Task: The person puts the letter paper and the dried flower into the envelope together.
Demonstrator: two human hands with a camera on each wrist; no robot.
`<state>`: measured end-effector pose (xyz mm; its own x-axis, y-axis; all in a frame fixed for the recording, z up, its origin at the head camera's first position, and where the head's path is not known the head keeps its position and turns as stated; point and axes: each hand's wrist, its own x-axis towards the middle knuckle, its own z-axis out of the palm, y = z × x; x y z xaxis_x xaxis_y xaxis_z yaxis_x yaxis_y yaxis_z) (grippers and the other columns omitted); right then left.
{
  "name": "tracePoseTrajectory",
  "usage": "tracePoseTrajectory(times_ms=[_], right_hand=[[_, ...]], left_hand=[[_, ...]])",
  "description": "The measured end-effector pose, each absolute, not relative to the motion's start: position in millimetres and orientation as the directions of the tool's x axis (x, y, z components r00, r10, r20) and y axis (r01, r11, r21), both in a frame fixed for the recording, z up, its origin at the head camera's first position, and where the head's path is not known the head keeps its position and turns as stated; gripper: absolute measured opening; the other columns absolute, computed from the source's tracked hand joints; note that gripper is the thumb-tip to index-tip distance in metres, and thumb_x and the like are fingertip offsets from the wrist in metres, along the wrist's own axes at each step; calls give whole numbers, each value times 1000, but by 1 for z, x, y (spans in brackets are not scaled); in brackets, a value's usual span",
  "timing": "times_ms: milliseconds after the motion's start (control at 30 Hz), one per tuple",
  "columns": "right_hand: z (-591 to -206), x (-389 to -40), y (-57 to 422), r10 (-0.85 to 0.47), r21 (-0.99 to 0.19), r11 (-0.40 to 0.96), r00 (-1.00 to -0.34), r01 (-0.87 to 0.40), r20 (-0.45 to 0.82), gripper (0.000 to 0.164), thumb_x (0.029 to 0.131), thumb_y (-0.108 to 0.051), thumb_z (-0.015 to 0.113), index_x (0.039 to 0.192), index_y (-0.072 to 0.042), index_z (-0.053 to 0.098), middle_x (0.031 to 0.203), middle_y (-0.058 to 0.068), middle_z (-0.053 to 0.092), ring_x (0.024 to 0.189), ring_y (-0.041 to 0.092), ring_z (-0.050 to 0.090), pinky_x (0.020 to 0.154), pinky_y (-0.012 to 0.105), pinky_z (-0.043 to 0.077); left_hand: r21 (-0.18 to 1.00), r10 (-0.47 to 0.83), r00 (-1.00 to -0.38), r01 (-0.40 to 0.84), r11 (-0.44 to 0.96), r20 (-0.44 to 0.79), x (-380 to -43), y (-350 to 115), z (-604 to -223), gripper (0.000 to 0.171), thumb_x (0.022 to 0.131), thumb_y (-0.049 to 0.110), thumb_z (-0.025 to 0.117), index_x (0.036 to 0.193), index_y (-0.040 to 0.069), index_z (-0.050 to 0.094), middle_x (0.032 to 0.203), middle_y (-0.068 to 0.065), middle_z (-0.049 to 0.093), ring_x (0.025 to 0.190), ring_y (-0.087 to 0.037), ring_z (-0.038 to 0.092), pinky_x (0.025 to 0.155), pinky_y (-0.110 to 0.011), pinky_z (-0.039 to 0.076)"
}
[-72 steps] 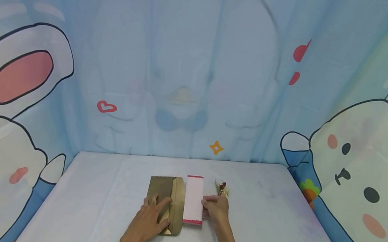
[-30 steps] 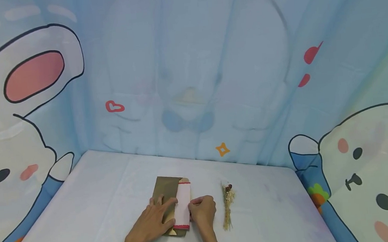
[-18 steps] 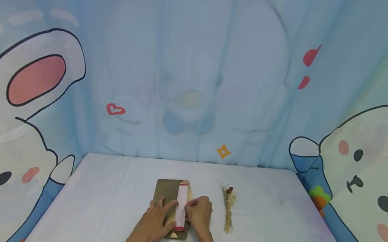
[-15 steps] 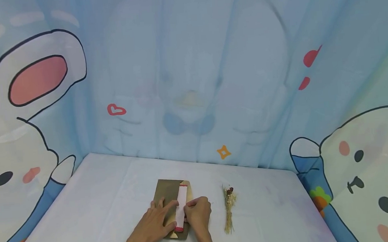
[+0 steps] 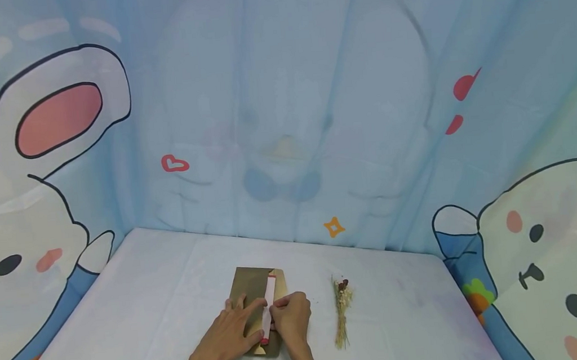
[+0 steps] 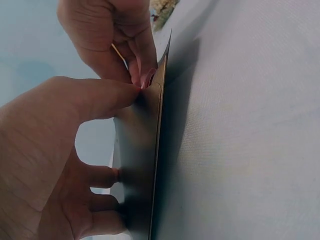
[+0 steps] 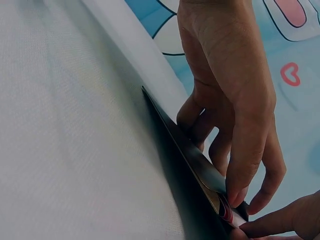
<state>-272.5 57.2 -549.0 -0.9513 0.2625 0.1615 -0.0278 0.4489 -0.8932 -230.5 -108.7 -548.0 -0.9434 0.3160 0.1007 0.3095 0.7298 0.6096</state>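
Note:
A gold envelope [image 5: 249, 282] lies on the white table, its flap folded out to the right. My left hand [image 5: 229, 331] rests on it with fingers spread, thumb and index finger at the mouth. From the right, my right hand [image 5: 293, 315] pinches the long edge of a folded pink paper [image 5: 267, 317] with red ends. Only a narrow strip of the paper shows; its left part is hidden inside the envelope. In the right wrist view, the paper's curved red end [image 7: 227, 215] sits at the envelope's mouth, close to both hands' fingertips.
To the right of the hands lies a small bunch of dried flowers [image 5: 341, 314] with a dark red bloom. A blue cartoon-print curtain [image 5: 280, 79] stands along the table's back edge and on both sides.
My right hand has moved left with the pink paper, from beside the envelope into its mouth, so the visible strip has narrowed. My left hand stays on the envelope. The dried flowers are now uncovered.

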Motion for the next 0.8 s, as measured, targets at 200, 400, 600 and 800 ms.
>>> tracePoseTrajectory(times_ms=[200,400,600,800], right_hand=[[-549,-273,53,251,-902,431,-958,-17,138,11,80,15,80,75,5,77,62,12,72,39,11,62,41,26,55],[-552,-276,49,237,-899,435,-955,-59,178,13,79,16,80,72,6,76,61,14,72,38,12,63,40,26,55],[-551,-277,45,218,-897,436,-959,-68,179,12,80,18,78,74,8,76,62,17,73,38,13,63,40,26,55],[-555,-281,43,184,-903,421,-967,-83,175,13,79,23,71,77,10,76,64,19,74,40,16,66,41,26,56]], left_hand=[[620,320,-942,310,721,100,-229,-110,-546,66,102,41,73,161,23,51,165,-42,40,143,-81,35,116,-81,40],[616,326,-939,322,719,111,-230,-110,-547,67,103,44,72,162,22,49,165,-43,40,142,-82,36,116,-81,40],[606,325,-938,327,725,116,-233,-110,-551,64,104,43,68,162,23,49,165,-41,41,142,-80,38,116,-79,42],[601,320,-940,324,731,117,-232,-110,-549,65,103,40,67,163,23,48,164,-41,42,142,-80,38,116,-79,42]])
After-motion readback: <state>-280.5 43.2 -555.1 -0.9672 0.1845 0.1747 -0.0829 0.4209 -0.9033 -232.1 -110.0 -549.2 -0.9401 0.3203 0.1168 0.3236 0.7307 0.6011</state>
